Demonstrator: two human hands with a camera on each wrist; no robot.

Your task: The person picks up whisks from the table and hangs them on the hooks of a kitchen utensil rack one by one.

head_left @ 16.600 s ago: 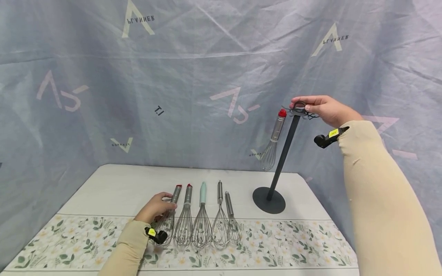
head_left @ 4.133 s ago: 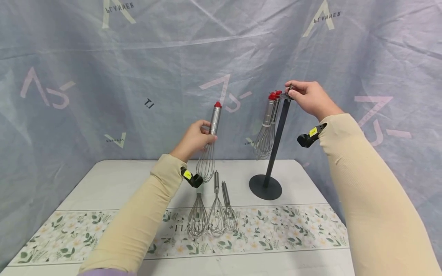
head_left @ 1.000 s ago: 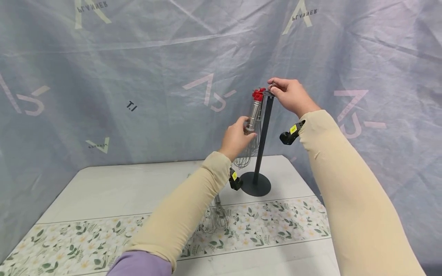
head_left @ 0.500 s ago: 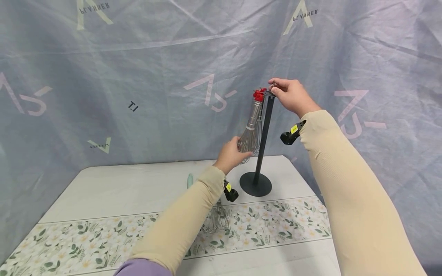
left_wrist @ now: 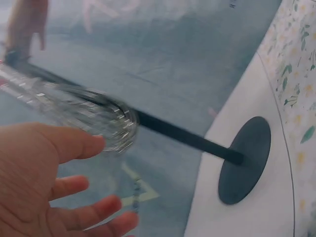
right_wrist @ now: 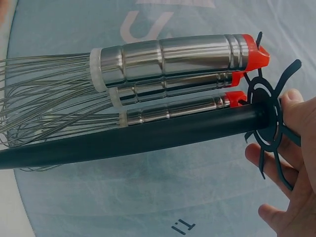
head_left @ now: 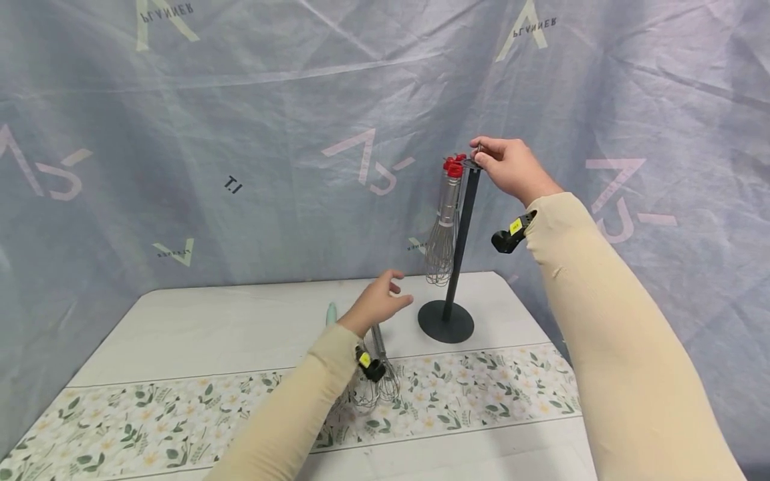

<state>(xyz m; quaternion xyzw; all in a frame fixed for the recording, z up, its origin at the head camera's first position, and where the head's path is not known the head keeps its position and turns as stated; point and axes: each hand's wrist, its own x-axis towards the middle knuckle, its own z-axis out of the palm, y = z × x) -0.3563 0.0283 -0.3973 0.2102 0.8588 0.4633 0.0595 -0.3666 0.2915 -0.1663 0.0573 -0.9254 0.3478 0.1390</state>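
The left hand (head_left: 377, 299) has let go of the wires and moved down and away from the hanging whisks since half a second ago. Its thumb and fingers are spread apart, holding nothing.

The right hand (head_left: 510, 166) has stayed put. It pinches the hooked top (right_wrist: 269, 118) of the dark whisk stand (head_left: 462, 240).

Three red-tipped whisks (head_left: 442, 227) hang side by side from the hooks, below and left of the right hand, and up and right of the left hand. The stand's round base (head_left: 445, 332) sits on the table (head_left: 234, 327), right of the left hand and lower down.

A mint-green whisk handle (head_left: 331, 314) shows just left of the left wrist. A metal whisk (head_left: 378, 341) lies below that hand. Another seems to lie between them, but the left sleeve (head_left: 301, 394) hides much of it.
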